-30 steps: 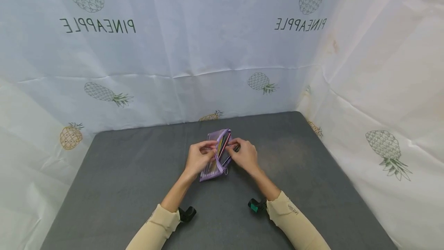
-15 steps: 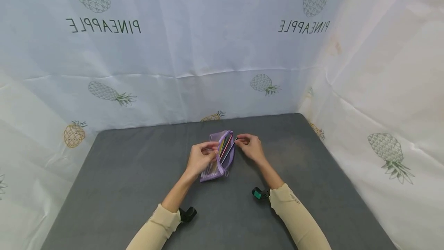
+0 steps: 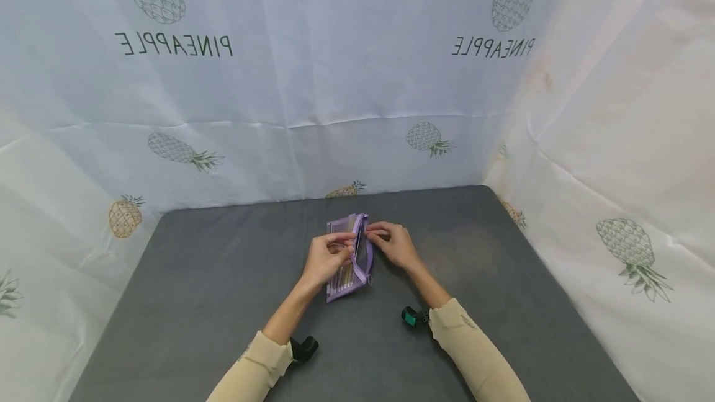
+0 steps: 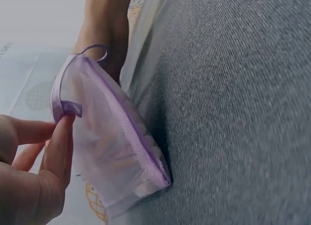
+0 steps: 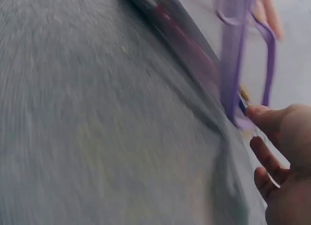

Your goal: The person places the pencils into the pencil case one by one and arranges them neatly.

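Observation:
A see-through purple zip pencil case (image 3: pixel 341 284), with its mouth open, stands tilted near the middle of the table. Several slim pens or pencils show through its clear side, and the zip pull ring (image 4: pixel 97 52) hangs at one end. My left hand (image 3: pixel 324 259) pinches the near-left edge of the mouth between thumb and fingers, by a small purple tab (image 4: pixel 72 108). At the opposite edge, my right hand (image 3: pixel 393 245) has thumb and forefinger drawn together at the rim. A dark blue bit shows beside these fingertips in the right wrist view, too blurred to name.
The table (image 3: pixel 223 303) has a dark grey cloth top. White sheets printed with pineapples (image 3: pixel 335 79) hang behind it and at both sides. Black wrist cameras (image 3: pixel 304 349) sit at both sleeve cuffs.
My right hand drew a thin dark-and-white pen or pencil partly up and right, then came back to the mouth; that stick no longer juts out. The left hand keeps its hold; the case tilted slightly.

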A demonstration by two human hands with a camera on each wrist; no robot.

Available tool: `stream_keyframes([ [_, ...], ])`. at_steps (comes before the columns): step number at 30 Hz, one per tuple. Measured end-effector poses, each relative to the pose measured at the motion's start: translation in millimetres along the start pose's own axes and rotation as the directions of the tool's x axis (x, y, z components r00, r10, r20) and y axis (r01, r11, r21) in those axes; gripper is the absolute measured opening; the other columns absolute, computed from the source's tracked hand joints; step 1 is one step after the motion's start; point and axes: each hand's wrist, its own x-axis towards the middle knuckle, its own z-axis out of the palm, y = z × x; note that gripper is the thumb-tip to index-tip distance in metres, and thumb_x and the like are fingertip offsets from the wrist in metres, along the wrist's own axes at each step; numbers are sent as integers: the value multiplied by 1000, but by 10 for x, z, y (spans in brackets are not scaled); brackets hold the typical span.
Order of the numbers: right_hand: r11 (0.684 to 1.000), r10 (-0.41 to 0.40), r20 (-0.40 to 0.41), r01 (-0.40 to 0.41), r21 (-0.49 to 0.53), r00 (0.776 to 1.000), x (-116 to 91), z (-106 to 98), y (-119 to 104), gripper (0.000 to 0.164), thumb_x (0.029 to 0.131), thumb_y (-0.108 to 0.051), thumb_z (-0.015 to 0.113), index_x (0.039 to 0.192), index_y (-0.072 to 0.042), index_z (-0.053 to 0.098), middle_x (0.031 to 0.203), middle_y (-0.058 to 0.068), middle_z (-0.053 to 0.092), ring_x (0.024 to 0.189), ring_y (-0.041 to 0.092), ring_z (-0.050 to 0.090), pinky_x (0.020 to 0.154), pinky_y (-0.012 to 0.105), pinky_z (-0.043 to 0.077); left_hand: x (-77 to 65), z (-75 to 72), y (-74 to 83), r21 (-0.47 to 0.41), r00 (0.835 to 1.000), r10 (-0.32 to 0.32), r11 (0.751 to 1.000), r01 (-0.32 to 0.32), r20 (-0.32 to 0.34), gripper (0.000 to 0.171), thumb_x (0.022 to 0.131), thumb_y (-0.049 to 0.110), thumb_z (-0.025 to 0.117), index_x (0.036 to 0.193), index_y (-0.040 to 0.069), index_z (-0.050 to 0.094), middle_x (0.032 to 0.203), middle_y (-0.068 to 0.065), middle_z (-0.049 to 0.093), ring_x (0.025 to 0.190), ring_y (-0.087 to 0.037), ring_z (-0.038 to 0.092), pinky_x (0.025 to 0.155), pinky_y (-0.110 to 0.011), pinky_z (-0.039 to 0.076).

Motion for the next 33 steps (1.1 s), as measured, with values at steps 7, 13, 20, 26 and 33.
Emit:
stream_keyframes([
  [7,993,40,-71,-32,115,997,-119,-229,216,24,103,-10,75,124,1,78,115,16,83,115,34,79,99,24,61,50,-116,-100,168,985,118,976,-138,125,35,99,-3,71,133,-11,70,111,-27,76,92,-31,81,77,-35,70],
  [13,983,87,-73,-73,171,994,-196,-340,342,25,105,-11,72,125,4,77,117,21,82,115,38,79,87,6,54,170,-241,-350,576,880,216,685,-446,423,49,111,20,59,155,-3,55,159,-29,55,147,-48,55,120,-64,49],
  [20,976,124,-67,-109,187,990,-239,-358,390,25,105,-12,72,125,3,78,117,21,82,116,39,78,88,8,55,162,-165,-228,790,834,-178,469,-395,523,64,117,42,42,174,20,24,184,-14,9,171,-42,6,135,-77,7],
  [26,972,149,-66,-134,194,987,-269,-343,413,25,105,-10,71,126,4,77,118,22,81,118,41,77,88,5,53,198,-114,-202,833,842,-208,386,-397,498,78,114,44,47,174,6,17,184,-14,12,172,-33,15,140,-65,8],
  [33,970,153,-60,-138,199,986,-313,-405,271,27,107,-3,66,127,13,73,119,29,79,121,49,73,87,4,50,181,-150,-214,850,877,-213,421,-316,431,88,113,48,48,173,-2,9,182,-25,3,171,-41,5,140,-62,15],
])
